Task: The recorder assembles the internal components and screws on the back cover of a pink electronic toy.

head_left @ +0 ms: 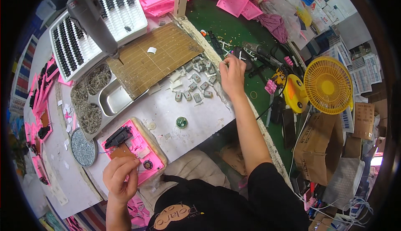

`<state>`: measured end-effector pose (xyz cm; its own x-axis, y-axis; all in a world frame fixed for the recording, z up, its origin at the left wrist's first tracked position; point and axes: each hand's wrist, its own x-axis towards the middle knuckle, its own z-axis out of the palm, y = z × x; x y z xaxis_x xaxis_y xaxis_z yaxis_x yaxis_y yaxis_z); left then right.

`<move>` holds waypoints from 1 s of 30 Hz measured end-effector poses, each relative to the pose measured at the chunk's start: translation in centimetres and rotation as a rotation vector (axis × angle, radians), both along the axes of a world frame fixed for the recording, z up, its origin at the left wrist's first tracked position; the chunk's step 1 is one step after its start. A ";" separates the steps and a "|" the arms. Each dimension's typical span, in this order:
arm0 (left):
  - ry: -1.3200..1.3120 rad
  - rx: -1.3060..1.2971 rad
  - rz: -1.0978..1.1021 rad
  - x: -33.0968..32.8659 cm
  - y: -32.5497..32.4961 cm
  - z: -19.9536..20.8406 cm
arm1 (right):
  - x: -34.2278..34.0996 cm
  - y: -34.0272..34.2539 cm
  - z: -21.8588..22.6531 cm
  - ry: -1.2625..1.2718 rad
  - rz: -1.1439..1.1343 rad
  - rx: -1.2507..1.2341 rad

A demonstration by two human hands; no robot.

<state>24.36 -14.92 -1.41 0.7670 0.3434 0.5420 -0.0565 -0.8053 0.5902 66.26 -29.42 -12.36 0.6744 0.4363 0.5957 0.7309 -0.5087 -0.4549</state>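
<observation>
My left hand (120, 177) is closed in a pinch at the near edge of a pink plastic housing (155, 159); whatever its fingertips hold, if anything, is too small to make out. Inside the housing lie a black plastic part (118, 136), a brown piece (121, 151) and a round black part (148, 164). At the table's right edge my right hand (234, 75) has its fingers curled together over the wooden rail, and what they hold is hidden. Several small grey box-shaped parts (197, 97) are scattered on the table left of that hand.
A hanging electric screwdriver (92, 20) points down over a wooden board (158, 59). Beside it are a metal tray (113, 97) of springs, a round dish (84, 147) of small metal pieces and a white tray (140, 16) of black parts. A yellow fan (328, 85) stands right.
</observation>
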 end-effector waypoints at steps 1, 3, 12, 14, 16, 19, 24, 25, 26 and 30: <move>0.007 0.007 -0.022 0.4 0.1 0.1 | 1.2 0.0 0.1 0.074 0.003 -0.082; 0.032 0.019 -0.058 0.9 0.3 0.1 | 2.1 0.3 0.8 0.231 0.017 -0.248; -0.012 0.042 -0.142 3.5 0.6 -0.2 | -5.0 0.6 2.3 0.444 0.330 0.243; 0.086 -0.094 -0.121 5.3 0.6 0.2 | -6.8 0.5 1.8 0.430 0.475 0.297; 0.234 -0.340 -0.055 7.2 0.6 0.9 | -10.5 1.3 3.3 0.554 0.652 0.295; 0.266 -0.669 -0.087 10.7 1.2 0.5 | -14.0 1.3 7.6 0.472 0.827 0.149; 0.478 -0.852 -0.169 12.2 1.7 1.0 | -15.3 0.6 9.1 0.414 0.853 0.098; 0.496 -0.916 -0.169 12.0 1.7 1.1 | -15.2 0.3 9.0 0.518 0.864 0.110; 0.513 -0.980 -0.169 11.8 1.5 1.0 | -15.0 -0.1 8.9 0.621 0.874 0.122; 0.511 -0.831 -0.228 11.4 1.0 1.0 | -13.7 -2.0 8.4 0.701 0.921 0.041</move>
